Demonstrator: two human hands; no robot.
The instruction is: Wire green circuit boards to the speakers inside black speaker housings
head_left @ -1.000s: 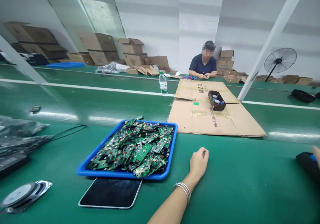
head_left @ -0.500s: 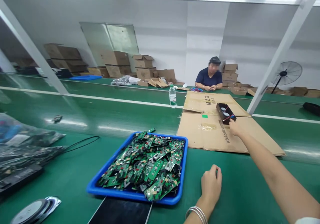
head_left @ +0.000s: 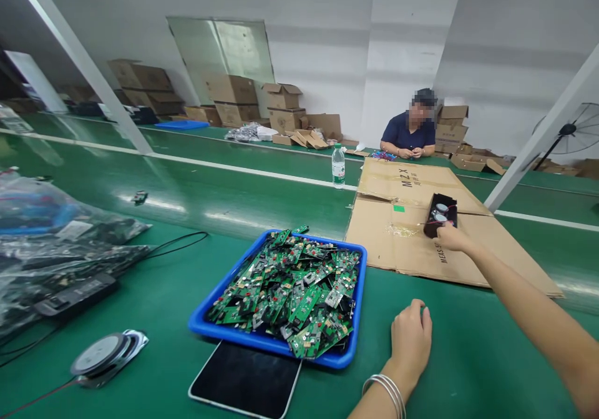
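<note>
My right hand (head_left: 452, 238) reaches far forward with its fingers gripping the near end of a black open box (head_left: 436, 214). Two round speakers (head_left: 440, 213) with red and blue wires sit inside the box, which rests on the flattened cardboard (head_left: 402, 250). Closer to me, my left hand (head_left: 412, 338) lies on the green table with its fingers curled in and nothing visible in them. Silver bangles circle that wrist. Left of it stands a blue tray (head_left: 359, 306) heaped with green circuit boards (head_left: 294, 294).
A dark-screened tablet (head_left: 246, 378) lies partly under the tray. At the left are a loose speaker (head_left: 103, 356), a black power strip (head_left: 77, 294) and plastic bags (head_left: 42, 219). A water bottle (head_left: 337, 167) stands beyond the tray. Across the tables sits a person (head_left: 409, 133).
The view has shifted, so most things appear further right and more of the tablet and speaker shows. The box has turned slightly on the cardboard, with my right hand still at its near end.
</note>
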